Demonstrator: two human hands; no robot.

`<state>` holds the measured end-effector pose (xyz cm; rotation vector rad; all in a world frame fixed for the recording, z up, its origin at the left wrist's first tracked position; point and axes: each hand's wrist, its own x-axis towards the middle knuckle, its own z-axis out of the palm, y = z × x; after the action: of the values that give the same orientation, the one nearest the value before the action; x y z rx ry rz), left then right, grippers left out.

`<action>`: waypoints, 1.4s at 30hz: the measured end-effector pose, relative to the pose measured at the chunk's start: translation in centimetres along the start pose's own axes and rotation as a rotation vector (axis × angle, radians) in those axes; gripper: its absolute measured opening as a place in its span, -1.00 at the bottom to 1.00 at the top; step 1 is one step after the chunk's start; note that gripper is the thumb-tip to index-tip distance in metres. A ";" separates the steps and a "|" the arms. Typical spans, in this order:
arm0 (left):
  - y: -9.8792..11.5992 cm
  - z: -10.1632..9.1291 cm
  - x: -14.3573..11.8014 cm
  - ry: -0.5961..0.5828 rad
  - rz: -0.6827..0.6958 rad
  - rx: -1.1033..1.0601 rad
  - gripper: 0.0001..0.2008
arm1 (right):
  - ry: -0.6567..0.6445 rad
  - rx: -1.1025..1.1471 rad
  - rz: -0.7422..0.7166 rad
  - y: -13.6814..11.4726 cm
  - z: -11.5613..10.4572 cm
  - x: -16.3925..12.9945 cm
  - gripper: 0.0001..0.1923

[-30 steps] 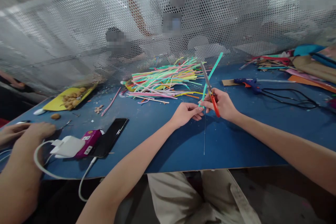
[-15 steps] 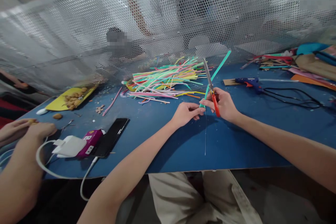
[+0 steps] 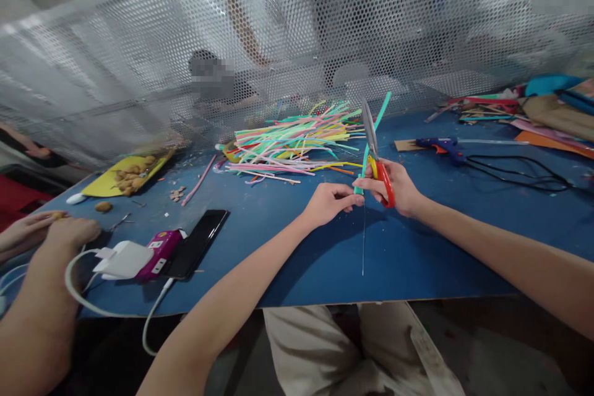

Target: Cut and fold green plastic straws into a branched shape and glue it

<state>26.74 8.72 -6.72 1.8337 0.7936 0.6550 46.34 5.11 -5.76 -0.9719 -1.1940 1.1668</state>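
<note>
My left hand [image 3: 330,203] is closed in a pinch at the lower end of a teal pipe cleaner [image 3: 383,110]. In my right hand [image 3: 400,189] are scissors [image 3: 370,127] with red and yellow handles, blades pointing up and away. The scissors cross in front of the pipe cleaner, hiding part of it. My right thumb and fingertips touch the pipe cleaner close to my left fingertips. A thin bare wire [image 3: 363,241] hangs straight down below my fingers. Behind my hands lies a heap of coloured pipe cleaners [image 3: 288,142].
A phone [image 3: 197,244] leans on a purple box [image 3: 160,250] beside a white charger [image 3: 124,260]. A blue glue gun [image 3: 436,143] and its cable lie right. Another person's hands [image 3: 69,232] work at far left near a yellow sheet [image 3: 104,179]. A perforated metal screen [image 3: 288,25] stands behind.
The scissors have turned in my right hand, so the handle loops show more broadly. The top of the teal pipe cleaner has shifted left. My left hand has hardly moved.
</note>
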 end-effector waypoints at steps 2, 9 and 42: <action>0.2 -0.1 -0.1 0.004 0.026 0.042 -0.56 | 0.009 0.031 0.017 -0.1 0.0 0.0 -0.41; 0.3 -0.2 -0.3 0.006 0.064 0.152 -0.56 | 0.005 -0.008 0.016 0.3 -0.3 0.1 -0.42; 1.2 -1.9 1.0 0.394 0.031 -0.610 -0.67 | -0.076 -0.807 -0.081 -0.7 -4.3 1.8 -0.50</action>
<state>26.25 10.17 -4.82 1.1772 0.7118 1.1570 50.72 6.91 -5.36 -1.4558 -1.8016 0.6435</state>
